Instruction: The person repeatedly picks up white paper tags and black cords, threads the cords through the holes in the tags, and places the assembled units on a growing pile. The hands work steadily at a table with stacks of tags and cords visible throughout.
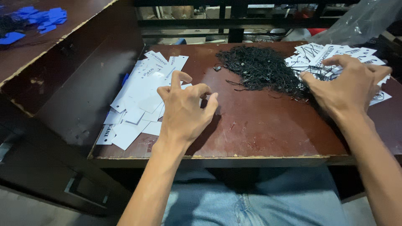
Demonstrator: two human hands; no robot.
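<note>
The left hand (184, 106) is hovering over the table with the fingers loosely curled and a little apart, holding nothing; its fingertips are reaching just beside the right edge of the pile of white rectangular paper tags (140, 98). This pile is lying on the left part of the table, and some tags are hanging over the left edge.

The right hand (349, 83) is lying spread, fingers bent like a claw, on the other pile of white printed paper tags (318, 54) at the right back corner. Its thumb is touching the border of the heap of thin black strings (261, 69), which is sitting between both piles, toward the back. Whether the fingers are pinching a tag, I cannot tell.

Between the two hands the dark reddish-brown wooden table (259, 129) is showing bare and open. Its surface is scratched and its front edge is chipped, showing pale wood. The person's lap in light blue jeans (251, 196) is sitting just under this front edge.

To the left a second dark wooden surface (50, 46) is standing higher, carrying bright blue paper tags (37, 19) at the far corner. A crumpled clear plastic bag (360, 21) is lying behind the right pile.
</note>
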